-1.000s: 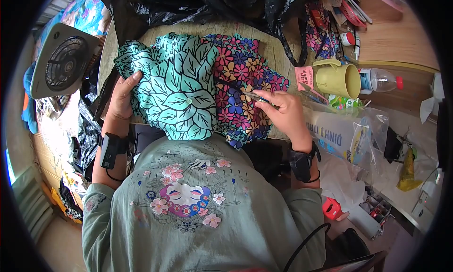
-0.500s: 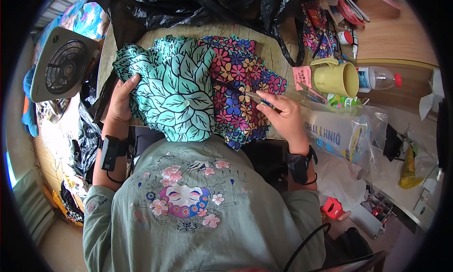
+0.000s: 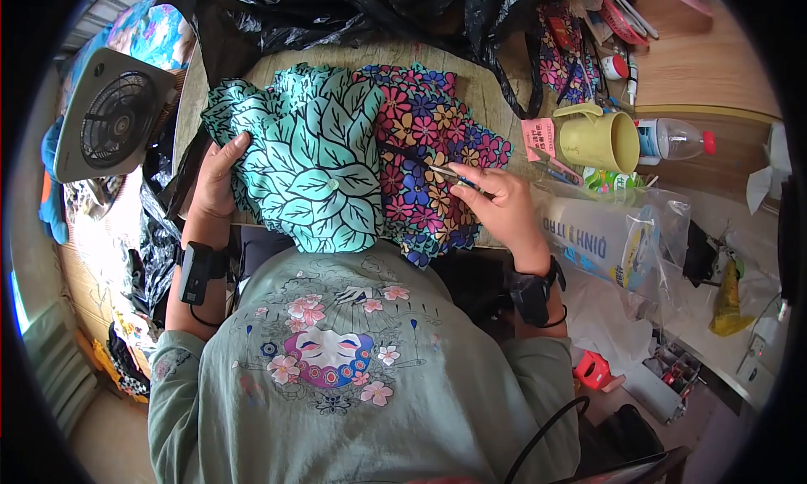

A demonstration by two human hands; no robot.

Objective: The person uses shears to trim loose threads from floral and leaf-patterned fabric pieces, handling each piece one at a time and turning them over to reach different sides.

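Note:
A teal cloth with a black-outlined leaf print [image 3: 324, 160] lies in front of me, its surface puckered. My left hand [image 3: 220, 171] pinches its left edge, thumb on top and fingers hidden underneath. To its right, partly overlapped by it, is a colourful flower-print cloth [image 3: 420, 123]. Over this flowered part my right hand [image 3: 498, 200] grips a slim tool with pale metal tips [image 3: 444, 171] between thumb and fingers. A dark narrow strip [image 3: 402, 151] runs from the cloth's middle toward those tips. Exactly which kind of tool it is, I cannot tell.
Black plastic bags [image 3: 378, 13] lie along the table's far edge. On the right are a yellow mug [image 3: 598, 144], a plastic bottle [image 3: 679, 139] and a clear printed bag [image 3: 597, 232]. A fan [image 3: 113, 118] stands at the left.
The right hand has shifted slightly left and turned a little, and the tool's tips are further left. My left hand and the cloth stay nearly still.

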